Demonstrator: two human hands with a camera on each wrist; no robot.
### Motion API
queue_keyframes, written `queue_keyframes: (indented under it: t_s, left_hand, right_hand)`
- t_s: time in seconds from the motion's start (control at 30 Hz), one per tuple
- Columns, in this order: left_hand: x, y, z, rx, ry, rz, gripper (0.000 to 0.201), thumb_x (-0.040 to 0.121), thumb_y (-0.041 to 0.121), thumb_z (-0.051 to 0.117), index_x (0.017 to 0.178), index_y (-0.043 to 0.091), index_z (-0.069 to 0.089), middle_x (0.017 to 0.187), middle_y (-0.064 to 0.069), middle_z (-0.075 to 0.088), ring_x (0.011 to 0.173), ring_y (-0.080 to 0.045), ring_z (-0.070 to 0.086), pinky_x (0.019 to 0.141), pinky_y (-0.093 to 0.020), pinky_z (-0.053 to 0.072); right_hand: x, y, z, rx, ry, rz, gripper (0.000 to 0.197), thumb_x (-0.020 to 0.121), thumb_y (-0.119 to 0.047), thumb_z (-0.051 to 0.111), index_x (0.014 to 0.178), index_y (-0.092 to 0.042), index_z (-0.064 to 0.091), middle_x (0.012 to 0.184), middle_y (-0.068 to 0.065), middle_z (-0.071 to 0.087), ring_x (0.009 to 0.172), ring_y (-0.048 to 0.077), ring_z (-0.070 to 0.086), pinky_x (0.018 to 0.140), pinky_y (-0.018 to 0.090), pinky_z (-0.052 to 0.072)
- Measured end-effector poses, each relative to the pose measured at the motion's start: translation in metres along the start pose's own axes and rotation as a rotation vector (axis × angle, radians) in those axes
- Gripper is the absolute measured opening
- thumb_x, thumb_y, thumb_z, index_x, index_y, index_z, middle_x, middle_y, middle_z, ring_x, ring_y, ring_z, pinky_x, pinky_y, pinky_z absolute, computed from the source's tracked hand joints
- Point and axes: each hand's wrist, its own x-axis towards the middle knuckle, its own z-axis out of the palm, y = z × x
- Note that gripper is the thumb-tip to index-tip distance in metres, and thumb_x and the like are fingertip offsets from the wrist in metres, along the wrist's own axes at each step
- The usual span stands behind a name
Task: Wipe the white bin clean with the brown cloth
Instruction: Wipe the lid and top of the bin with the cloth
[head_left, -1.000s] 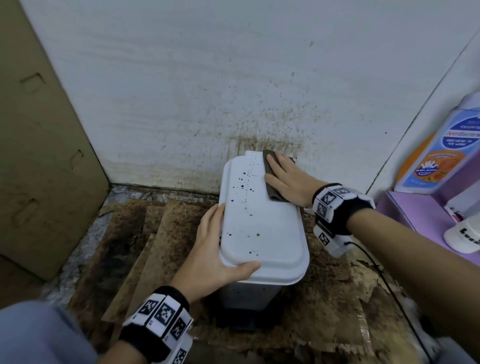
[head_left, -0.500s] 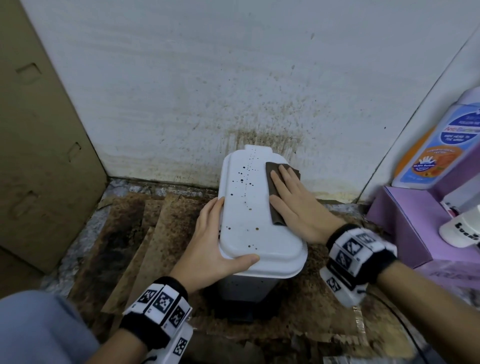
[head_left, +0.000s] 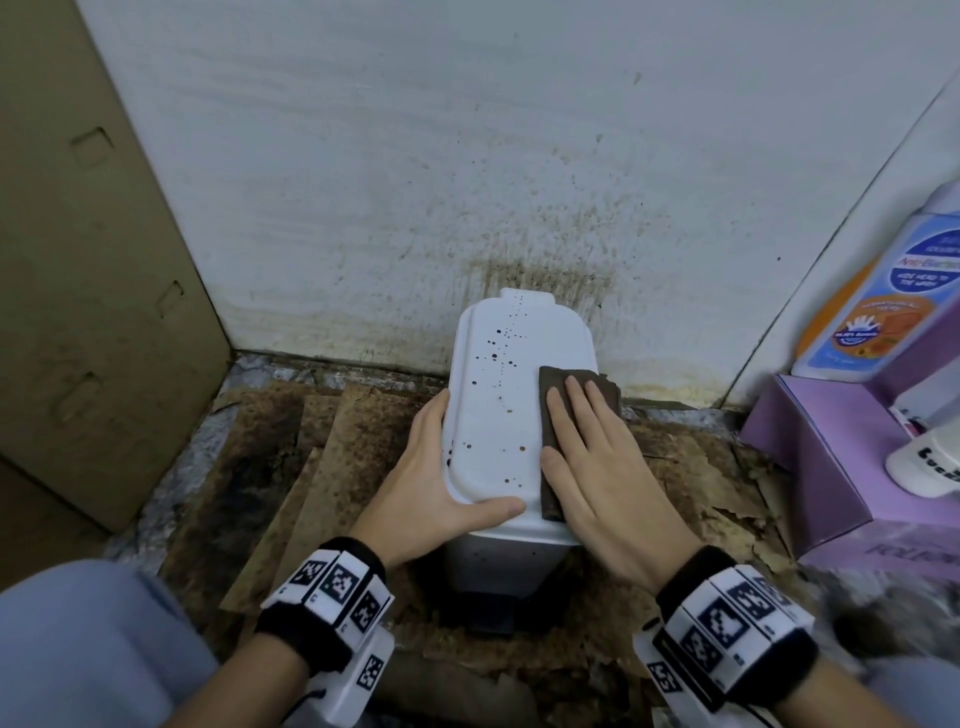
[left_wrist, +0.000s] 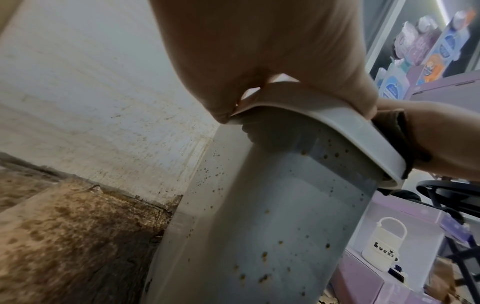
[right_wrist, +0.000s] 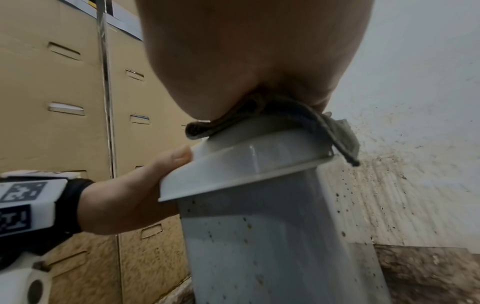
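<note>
In the corner by the stained wall (head_left: 363, 182), seen from the head camera, the white bin (head_left: 501, 410) stands on dirty cardboard sheets (head_left: 311, 457) that cover the floor. Its lid is closed and carries many dark spots, mostly on the left and middle part. The left hand (head_left: 431, 499) holds the lid at the near left corner: the fingers lie along the left edge and the thumb lies across the front of the top. The right hand (head_left: 592, 467) lies flat with straight fingers on the brown cloth (head_left: 558, 384) and presses it on the right part of the lid. The cloth reaches over the right edge of the lid. At the right stand a purple box (head_left: 810, 457) and an orange and blue bottle (head_left: 878, 317).

In the left wrist view, the left hand (left_wrist: 272, 57) is on the lid rim, and the grey body of the bin (left_wrist: 272, 216) below shows brown speckles. A bit of the cloth (left_wrist: 392, 131) shows at the far rim.

In the right wrist view, the cloth (right_wrist: 298, 121) is folded between the right hand (right_wrist: 246, 51) and the lid, and one end hangs over the rim. The thumb of the left hand (right_wrist: 135, 197) rests on the lid edge. Cardboard boxes (right_wrist: 52, 92) stand behind.
</note>
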Motion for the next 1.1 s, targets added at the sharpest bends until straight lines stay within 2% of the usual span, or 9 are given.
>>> queue_keyframes:
  t_s: [0.13,0.3,0.37,0.53,0.67,0.8,0.97,1.03,1.1]
  left_hand:
    - [0.001,-0.003,-0.009,0.011,-0.069,-0.011,0.137,0.054,0.073,0.085,0.159,0.042,0.002,0.162,0.03,0.008,0.148,0.007,0.017,0.118,-0.032,0.027]
    - [0.0,-0.004,-0.019,0.033,-0.149,0.03,0.15,0.048,0.064,0.093,0.16,0.04,-0.004,0.162,0.033,0.001,0.138,0.028,0.007,0.113,-0.017,0.021]
    - [0.0,-0.006,-0.02,0.029,-0.14,0.043,0.151,0.047,0.06,0.096,0.16,0.04,-0.002,0.162,0.032,0.003,0.141,0.025,0.009,0.112,-0.015,0.021]
    - [0.0,-0.008,-0.017,0.013,-0.125,0.041,0.152,0.046,0.056,0.098,0.16,0.039,0.0,0.164,0.03,0.006,0.148,0.012,0.014,0.118,-0.024,0.028]
    - [0.001,-0.01,-0.014,-0.014,-0.1,0.042,0.148,0.053,0.049,0.098,0.161,0.038,-0.004,0.162,0.033,0.006,0.144,0.02,0.012,0.116,-0.02,0.028]
    - [0.002,-0.018,-0.013,-0.013,-0.106,0.017,0.149,0.058,0.047,0.096,0.159,0.041,-0.013,0.164,0.033,-0.003,0.149,0.014,0.003,0.118,-0.021,0.022]
    - [-0.002,-0.016,-0.012,-0.02,-0.11,0.006,0.156,0.056,0.049,0.097,0.157,0.039,-0.022,0.158,0.041,-0.004,0.147,0.019,0.002,0.121,-0.025,0.022]
    - [-0.005,-0.012,-0.015,-0.005,-0.12,0.004,0.164,0.05,0.05,0.099,0.154,0.039,-0.027,0.157,0.038,-0.006,0.147,0.014,0.003,0.121,-0.027,0.022]
    - [-0.007,-0.007,-0.018,0.071,-0.138,0.008,0.169,0.044,0.055,0.099,0.152,0.041,-0.031,0.155,0.033,-0.012,0.15,0.004,0.001,0.12,-0.033,0.021]
  right_hand:
    - [0.003,-0.01,-0.002,-0.028,0.006,0.014,0.064,0.105,-0.043,0.011,0.161,-0.013,-0.001,0.169,0.007,-0.007,0.155,0.019,-0.015,0.127,0.04,0.003]
    - [0.015,-0.031,-0.005,-0.121,-0.019,-0.01,0.068,0.101,-0.043,0.001,0.16,-0.01,0.0,0.169,0.012,-0.003,0.156,0.025,-0.007,0.127,0.042,0.003]
    - [0.02,-0.041,-0.003,-0.118,-0.027,-0.014,0.068,0.101,-0.042,0.002,0.16,-0.008,0.0,0.168,0.014,-0.002,0.156,0.027,-0.006,0.127,0.042,0.004]
    - [0.031,-0.064,0.005,-0.168,0.033,-0.049,0.063,0.103,-0.032,0.017,0.153,0.005,0.029,0.158,0.028,0.031,0.149,0.043,0.026,0.119,0.053,0.03]
    - [0.039,-0.078,0.009,-0.152,0.027,-0.034,0.068,0.101,-0.036,0.007,0.156,0.003,0.02,0.162,0.027,0.021,0.153,0.041,0.016,0.123,0.052,0.021]
    - [0.046,-0.086,0.014,-0.132,0.009,-0.028,0.075,0.095,-0.041,-0.004,0.159,-0.003,0.006,0.167,0.022,0.005,0.155,0.035,0.001,0.126,0.048,0.008]
    - [0.049,-0.083,0.017,-0.091,-0.026,-0.036,0.075,0.098,-0.047,-0.001,0.159,-0.005,0.011,0.167,0.02,0.002,0.156,0.032,-0.006,0.125,0.049,0.009]
    - [0.044,-0.077,0.005,0.084,-0.049,-0.048,0.066,0.105,-0.044,0.009,0.16,-0.007,0.01,0.169,0.013,-0.004,0.156,0.024,-0.012,0.126,0.044,0.0]
    - [0.036,-0.067,-0.01,0.34,0.015,0.011,0.06,0.108,-0.043,0.021,0.161,-0.013,0.012,0.169,0.001,0.001,0.155,0.012,-0.006,0.126,0.035,-0.003]
